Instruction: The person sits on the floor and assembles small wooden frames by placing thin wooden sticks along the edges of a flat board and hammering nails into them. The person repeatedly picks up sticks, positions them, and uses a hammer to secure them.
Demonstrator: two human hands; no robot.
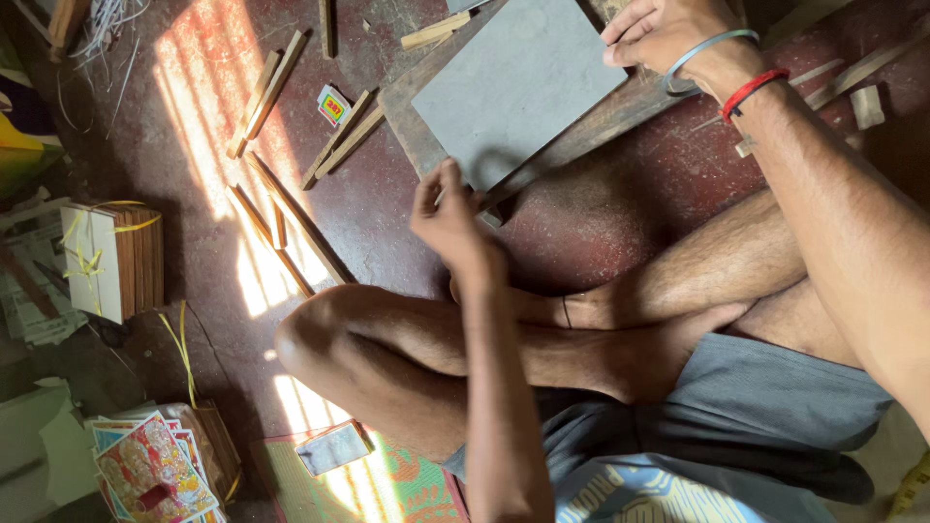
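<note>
The person sits cross-legged on a dark red floor [601, 208], working on a grey sheet [513, 82] that lies on a wooden board [581, 131]. The left hand [448, 215] is closed at the sheet's near corner, fingers curled in a pinch on the edge; whether it holds a small tool I cannot tell. The right hand [659, 34] presses down on the sheet's far edge, fingers bent, steadying it. It looks like a trimming or fitting step, and the next move would call for a firm hold on the sheet while the corner is worked.

Left of the sheet wooden strips [291, 208] lie scattered on the floor, with a small square packet [332, 105], red, yellow and green, among them. Farther left is a bundle [114, 260] of brown slats tied with yellow cord. Well below the sheet, by the knee, lie colourful printed pictures [155, 470].
</note>
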